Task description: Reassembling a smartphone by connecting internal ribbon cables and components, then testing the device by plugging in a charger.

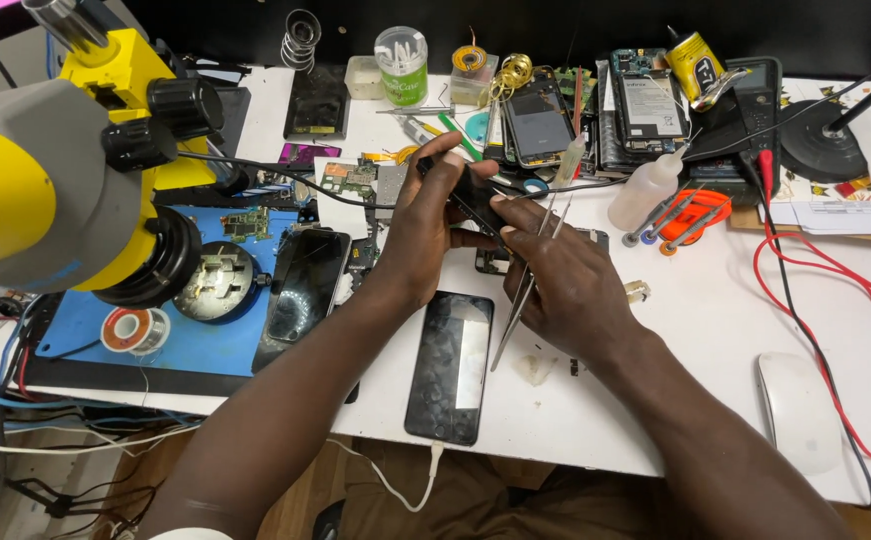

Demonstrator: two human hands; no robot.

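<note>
My left hand (423, 232) grips a small black phone part (477, 195) above the white bench, fingers curled around it. My right hand (567, 280) holds metal tweezers (525, 290) whose tips point up at that black part. The two hands meet over a dark opened device (490, 262) lying on the bench. Just in front of the hands, near the bench's front edge, lies a black phone (450, 365) with its screen up.
A yellow and grey microscope (65, 170) fills the left side above a blue work mat (205, 340) with a solder spool (135, 328). Another phone (305, 285) lies beside the mat. Phones, circuit boards and a squeeze bottle (645, 190) crowd the back. Red leads (815, 290) and a white mouse (797, 410) lie at the right.
</note>
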